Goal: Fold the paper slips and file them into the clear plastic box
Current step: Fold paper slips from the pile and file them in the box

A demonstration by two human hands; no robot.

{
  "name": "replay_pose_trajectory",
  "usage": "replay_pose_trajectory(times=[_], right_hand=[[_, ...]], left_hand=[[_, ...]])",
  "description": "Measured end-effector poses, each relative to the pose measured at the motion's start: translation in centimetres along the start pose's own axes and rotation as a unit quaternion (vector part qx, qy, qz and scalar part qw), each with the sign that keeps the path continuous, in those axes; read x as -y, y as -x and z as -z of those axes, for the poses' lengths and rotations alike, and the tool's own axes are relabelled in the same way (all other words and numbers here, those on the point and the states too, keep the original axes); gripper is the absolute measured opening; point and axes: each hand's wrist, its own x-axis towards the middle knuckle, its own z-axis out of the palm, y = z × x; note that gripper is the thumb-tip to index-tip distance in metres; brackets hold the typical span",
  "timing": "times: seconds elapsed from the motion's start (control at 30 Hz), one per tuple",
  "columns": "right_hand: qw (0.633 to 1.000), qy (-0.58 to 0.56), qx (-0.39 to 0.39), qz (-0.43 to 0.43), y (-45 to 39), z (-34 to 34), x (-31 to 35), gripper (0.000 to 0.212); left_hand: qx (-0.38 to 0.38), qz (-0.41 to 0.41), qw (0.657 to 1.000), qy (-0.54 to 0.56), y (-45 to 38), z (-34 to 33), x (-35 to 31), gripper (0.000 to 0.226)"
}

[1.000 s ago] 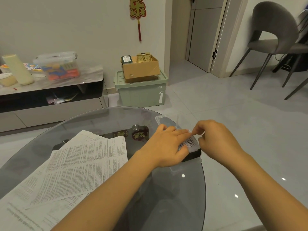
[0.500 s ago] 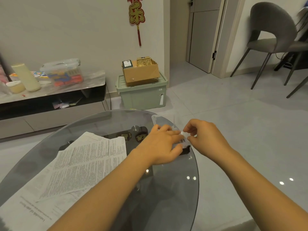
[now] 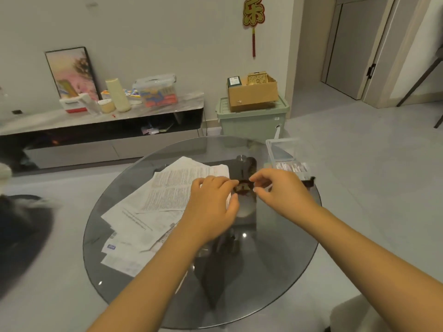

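Both hands hang over the middle of the round glass bench (image 3: 275, 248), between the two things the task needs. The left hand (image 3: 211, 207) is lowered over the right edge of the loose papers (image 3: 153, 204), its fingers (image 3: 225, 185) curled down toward the top sheet; it seems to be reaching for the next slip, but the frame is blurred and I cannot tell whether it has hold of the sheet. The right hand (image 3: 278, 190) hovers just beside it with fingers loosely bent and thumb apart, holding nothing, placed where it can take the other edge of a sheet for folding.

The papers lie fanned on the left half of the bench, overlapping, unfolded, so most of the work looks undone. The box (image 3: 282, 149) sits at the far right edge, open, with printed slips (image 3: 291, 167) standing in its near end; it is beyond the right hand, within easy reach for filing. Dark shapes under the glass are the table's base.
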Motion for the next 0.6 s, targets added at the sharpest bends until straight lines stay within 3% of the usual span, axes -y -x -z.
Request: replay_pose_trajectory(times=[0.1,0.23,0.37,0.6], right_hand=[[0.999,0.026,0.042,0.020,0.8,-2.1,0.9,0.023],[0.994,0.062,0.079,0.044,1.5,-4.1,1.2,0.025],[0.988,0.095,0.115,0.045,1.6,-5.0,0.9,0.030],[0.976,0.143,0.162,0.036,0.9,-6.3,0.5,0.043]], left_hand=[[0.013,0.073,0.997,-0.007,2.8,-1.1,2.0,0.042],[0.069,0.140,0.987,-0.033,4.8,-3.1,4.3,0.056],[0.104,0.152,0.982,-0.042,4.6,-3.7,5.8,0.074],[0.092,0.143,0.985,0.013,3.6,-5.1,8.0,0.079]])
